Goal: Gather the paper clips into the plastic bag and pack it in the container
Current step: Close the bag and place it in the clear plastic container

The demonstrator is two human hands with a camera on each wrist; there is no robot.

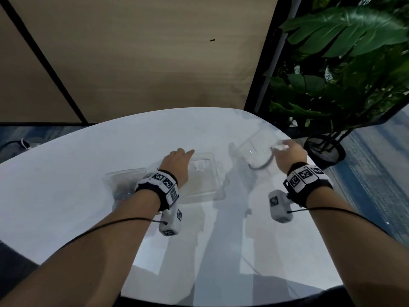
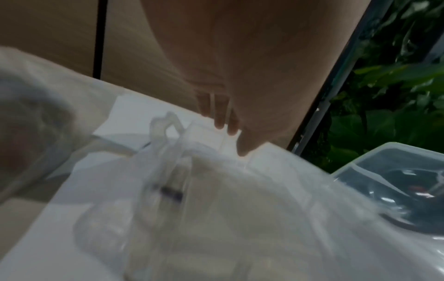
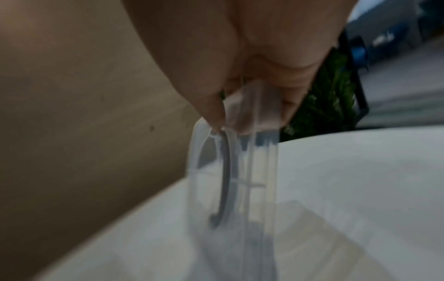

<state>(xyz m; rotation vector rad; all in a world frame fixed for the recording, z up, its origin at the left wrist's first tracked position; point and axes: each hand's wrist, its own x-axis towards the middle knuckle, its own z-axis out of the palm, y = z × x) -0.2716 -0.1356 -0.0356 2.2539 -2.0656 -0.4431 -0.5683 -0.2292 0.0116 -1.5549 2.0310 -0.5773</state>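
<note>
A clear plastic container (image 1: 205, 180) stands in the middle of the white table (image 1: 66, 207). My left hand (image 1: 178, 159) reaches over it, and its straight fingers (image 2: 220, 117) touch the far rim of the container (image 2: 240, 180). Left of that wrist lies a clear plastic bag (image 1: 122, 185) with dark paper clips inside, partly hidden by the wristband. My right hand (image 1: 287, 152) pinches the edge of a clear lid (image 1: 254, 154) with a dark seal ring, holding it tilted off the table to the container's right. The right wrist view shows my thumb and fingers (image 3: 211, 110) clamped on the lid (image 3: 240, 171).
A potted plant (image 1: 325, 151) with large green leaves stands just past the table's right edge, close to my right hand. A beige wall panel rises behind the table. Cables run from both wrist cameras along my forearms.
</note>
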